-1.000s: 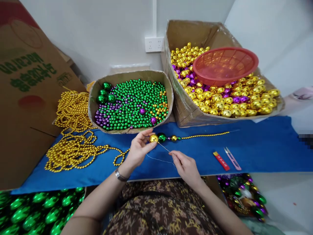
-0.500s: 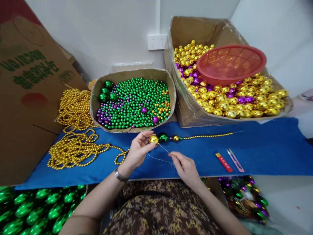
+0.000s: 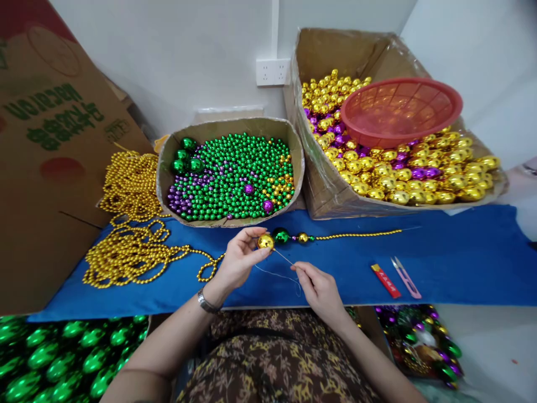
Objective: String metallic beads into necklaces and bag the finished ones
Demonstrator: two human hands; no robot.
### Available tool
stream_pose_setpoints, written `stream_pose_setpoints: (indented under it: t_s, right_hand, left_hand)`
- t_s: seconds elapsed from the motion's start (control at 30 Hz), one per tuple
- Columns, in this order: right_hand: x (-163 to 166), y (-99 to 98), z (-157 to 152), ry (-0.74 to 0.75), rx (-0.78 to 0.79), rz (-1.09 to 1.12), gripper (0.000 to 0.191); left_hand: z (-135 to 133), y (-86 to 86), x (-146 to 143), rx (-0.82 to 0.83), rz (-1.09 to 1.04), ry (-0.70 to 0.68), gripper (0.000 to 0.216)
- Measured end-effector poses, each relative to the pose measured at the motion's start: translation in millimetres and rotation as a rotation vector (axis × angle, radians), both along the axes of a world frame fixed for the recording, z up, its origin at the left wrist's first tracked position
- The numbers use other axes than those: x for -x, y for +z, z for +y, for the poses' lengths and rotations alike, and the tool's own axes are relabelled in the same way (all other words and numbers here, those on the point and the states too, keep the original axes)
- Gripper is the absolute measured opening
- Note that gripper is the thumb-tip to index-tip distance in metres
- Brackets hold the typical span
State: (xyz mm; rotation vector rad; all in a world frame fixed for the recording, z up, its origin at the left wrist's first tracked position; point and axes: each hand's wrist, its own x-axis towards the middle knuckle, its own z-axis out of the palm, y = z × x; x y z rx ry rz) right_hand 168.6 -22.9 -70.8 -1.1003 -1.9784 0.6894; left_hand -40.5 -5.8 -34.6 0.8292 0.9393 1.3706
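My left hand (image 3: 240, 258) pinches a large gold bead (image 3: 265, 242) above the blue cloth (image 3: 461, 257). That bead ends a strand with a green bead (image 3: 281, 236), a smaller gold bead (image 3: 302, 237) and a thin run of tiny gold beads (image 3: 356, 234) stretching right. My right hand (image 3: 321, 288) pinches a fine needle and thread (image 3: 283, 257) that comes out of the large gold bead. A loose loop of thread hangs between both hands.
A low box of green, purple and gold beads (image 3: 230, 174) sits just behind my hands. A larger box of gold balls (image 3: 403, 168) holds a red basket (image 3: 400, 111). Gold bead strands (image 3: 130, 235) pile at left. A red lighter (image 3: 385, 280) and pink snips (image 3: 405, 277) lie right.
Both hands stay almost still on the bead and thread. The view has shifted slightly, so everything sits a little further right.
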Motion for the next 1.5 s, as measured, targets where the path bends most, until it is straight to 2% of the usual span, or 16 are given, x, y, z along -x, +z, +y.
stream_pose_setpoints:
  t_s: [0.17,0.3,0.7,0.83,0.97,1.07,1.2,1.23,1.3,1.37,1.43,1.5]
  right_hand:
    - [-0.2,1.3,0.1,0.002,-0.049,-0.028,0.020]
    - [1.5,2.2,-0.8,-0.012,-0.039,-0.034,0.021]
    - [-0.2,2.8,-1.8,-0.011,-0.028,-0.047,0.021]
    - [1.1,1.4,-1.9,-0.009,-0.039,-0.041,0.020]
    - [3.1,1.4,-1.8,-0.014,-0.051,-0.043,0.021]
    - [0.4,2.5,-1.0,-0.027,-0.063,-0.053,0.021]
    - [-6.1,2.3,1.4,-0.087,-0.086,-0.074,0.021]
    - [-6.7,1.9,2.0,-0.097,-0.090,-0.079,0.022]
    - [-6.1,1.3,2.8,-0.102,-0.107,-0.085,0.022]
    - [-4.2,0.8,2.9,-0.097,-0.138,-0.088,0.023]
    - [-2.6,0.1,2.5,-0.085,-0.165,-0.098,0.022]
    - [-2.2,-0.8,1.8,-0.080,-0.182,-0.111,0.022]
  left_hand:
    - [0.0,0.0,1.7,0.008,0.032,-0.012,0.038]
    - [0.4,-1.4,1.4,-0.021,0.057,0.005,0.038]
    - [0.3,5.0,-0.5,0.059,-0.034,-0.001,0.039]
    - [-0.7,0.9,-2.9,0.031,0.013,-0.003,0.039]
    - [-4.0,-2.5,-4.3,-0.017,0.086,-0.084,0.038]
    - [3.1,6.0,8.3,-0.081,0.280,-0.132,0.037]
    - [40.9,22.6,45.3,-0.268,0.827,0.061,0.024]
    - [53.7,24.5,54.3,-0.297,0.976,0.067,0.020]
    - [78.4,24.3,67.9,-0.259,1.243,-0.016,0.014]
    - [98.1,20.2,74.2,-0.177,1.424,-0.142,0.013]
    - [110.8,15.3,75.4,-0.134,1.497,-0.212,0.014]
    - [116.9,12.4,74.8,-0.139,1.502,-0.215,0.017]
